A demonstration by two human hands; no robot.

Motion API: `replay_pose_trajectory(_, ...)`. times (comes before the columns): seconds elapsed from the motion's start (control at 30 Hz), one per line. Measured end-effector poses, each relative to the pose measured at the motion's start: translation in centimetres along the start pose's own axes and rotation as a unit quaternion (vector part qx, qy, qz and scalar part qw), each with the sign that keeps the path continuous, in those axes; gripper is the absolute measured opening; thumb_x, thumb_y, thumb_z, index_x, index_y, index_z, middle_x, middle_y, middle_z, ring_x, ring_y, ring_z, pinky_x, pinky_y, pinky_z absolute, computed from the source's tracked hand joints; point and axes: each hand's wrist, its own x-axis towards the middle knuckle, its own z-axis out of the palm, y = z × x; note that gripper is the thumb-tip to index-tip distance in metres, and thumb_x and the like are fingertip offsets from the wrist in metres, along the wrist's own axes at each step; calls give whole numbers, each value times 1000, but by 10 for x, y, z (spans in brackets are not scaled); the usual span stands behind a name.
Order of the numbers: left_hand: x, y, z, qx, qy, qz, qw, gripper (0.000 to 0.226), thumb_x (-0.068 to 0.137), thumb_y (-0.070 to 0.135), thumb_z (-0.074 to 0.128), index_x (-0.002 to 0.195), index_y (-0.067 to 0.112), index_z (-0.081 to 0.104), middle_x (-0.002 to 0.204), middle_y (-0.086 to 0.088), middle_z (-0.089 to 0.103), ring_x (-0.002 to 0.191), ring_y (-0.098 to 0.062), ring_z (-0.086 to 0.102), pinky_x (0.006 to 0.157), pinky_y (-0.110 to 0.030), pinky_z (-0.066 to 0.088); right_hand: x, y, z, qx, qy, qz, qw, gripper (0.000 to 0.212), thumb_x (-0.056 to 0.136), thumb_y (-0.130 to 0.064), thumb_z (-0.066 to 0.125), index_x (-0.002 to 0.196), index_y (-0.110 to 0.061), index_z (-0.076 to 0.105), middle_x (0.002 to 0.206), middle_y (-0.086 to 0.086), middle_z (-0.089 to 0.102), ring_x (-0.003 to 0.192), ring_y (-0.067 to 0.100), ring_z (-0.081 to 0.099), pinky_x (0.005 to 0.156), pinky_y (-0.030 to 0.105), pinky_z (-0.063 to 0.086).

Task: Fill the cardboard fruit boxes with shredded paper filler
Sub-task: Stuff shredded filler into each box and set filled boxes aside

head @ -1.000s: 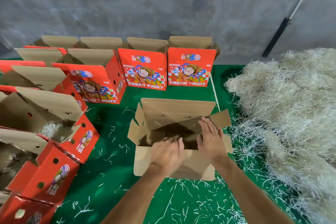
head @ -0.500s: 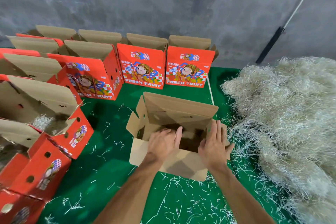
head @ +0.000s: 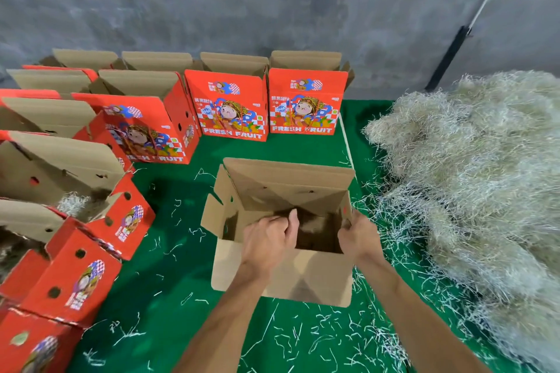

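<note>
An open cardboard fruit box [head: 306, 278] stands on the green floor in front of me, its plain brown side toward me and its flaps up. My left hand [head: 268, 241] grips the near rim, fingers curled over the edge into the box. My right hand [head: 357, 235] grips the box's right wall near the corner. The inside looks dark and I see no filler in it. A big heap of pale shredded paper filler [head: 472, 185] lies to the right.
Red "Fresh Fruit" boxes [head: 233, 109] stand open in rows at the back and down the left; one left box [head: 75, 203] shows filler inside. Loose paper shreds litter the green mat [head: 181, 251]. A grey wall [head: 272, 0] closes the back.
Both hands have drawn back from inside the box to its near rim and right wall and now grip them. The side flaps have been pushed upright.
</note>
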Motion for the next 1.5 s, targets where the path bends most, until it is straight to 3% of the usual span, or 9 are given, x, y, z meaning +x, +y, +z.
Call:
replay_pose_trajectory(0.27, 9, 77, -7, -54, -65, 41, 996, 45, 98, 46, 41, 61, 21, 48, 59, 10, 61, 49, -9, 57, 49, -23, 50, -7, 15, -28, 38, -73, -8, 997, 8, 97, -12, 52, 99, -10, 60, 89, 6, 70, 76, 19, 68, 58, 26, 54)
replay_pose_trajectory(0.5, 21, 183, -3, -155, -70, 156, 973, 23, 103, 39, 37, 87, 29, 50, 81, 14, 56, 68, -1, 50, 53, -16, 38, -19, 62, -108, 114, -2, -41, 993, 17, 98, -13, 47, 93, -12, 63, 82, 4, 70, 70, 22, 66, 55, 26, 51)
replay_pose_trajectory(0.7, 8, 296, 40, -225, -239, 183, 927, 14, 102, 35, 43, 115, 29, 41, 97, 8, 55, 67, -6, 56, 53, -27, 53, -28, 164, -175, 55, 96, 8, 994, 38, 96, -18, 57, 133, -11, 56, 125, 9, 66, 110, 26, 64, 94, 39, 53)
replay_pose_trajectory(0.93, -6, 369, 111, -341, -417, -143, 830, 99, 76, 68, 68, 150, 34, 13, 154, -4, 29, 129, -25, 45, 97, -36, 44, -3, 259, -195, -49, 52, 46, 996, 73, 96, -33, 62, 153, -11, 22, 156, 12, 28, 126, 26, 51, 109, 41, 44)
replay_pose_trajectory(1.03, 2, 375, 138, -416, -466, -340, 703, 123, 56, 77, 75, 152, 36, 10, 155, -9, 24, 119, -29, 49, 74, -48, 60, 16, 280, -181, -60, 38, 37, 997, 81, 94, -35, 64, 154, -9, 17, 156, 13, 28, 132, 25, 44, 112, 39, 41)
replay_pose_trajectory(1.1, 6, 376, 158, -432, -473, -367, 675, 127, 52, 77, 77, 153, 40, 7, 156, -10, 23, 109, -28, 53, 63, -45, 62, 31, 288, -167, -41, 27, 46, 998, 84, 95, -39, 61, 155, -7, 12, 158, 15, 26, 138, 29, 41, 114, 43, 39)
replay_pose_trajectory(1.2, 11, 383, 181, -420, -515, -380, 643, 128, 46, 85, 74, 153, 38, 20, 156, -12, 26, 123, -33, 50, 71, -43, 61, 49, 285, -153, 48, -12, 50, 998, 70, 95, -38, 61, 147, -10, 24, 145, 13, 48, 120, 28, 60, 101, 31, 47)
replay_pose_trajectory(1.33, 15, 378, 206, -432, -510, -440, 600, 99, 47, 80, 79, 123, 20, 59, 114, -9, 69, 91, -19, 66, 69, -28, 54, 56, 272, -152, 264, -81, 21, 961, 20, 98, -13, 54, 116, -9, 49, 103, 8, 70, 83, 22, 74, 78, 43, 62)
replay_pose_trajectory(1.5, 10, 355, 224, -465, -415, -474, 622, 58, 71, 58, 75, 108, 16, 63, 88, -9, 69, 66, -17, 58, 53, -26, 45, 48, 285, -163, 180, 75, 4, 981, 26, 100, -39, 52, 122, -27, 60, 115, -12, 67, 95, -6, 65, 90, 30, 58)
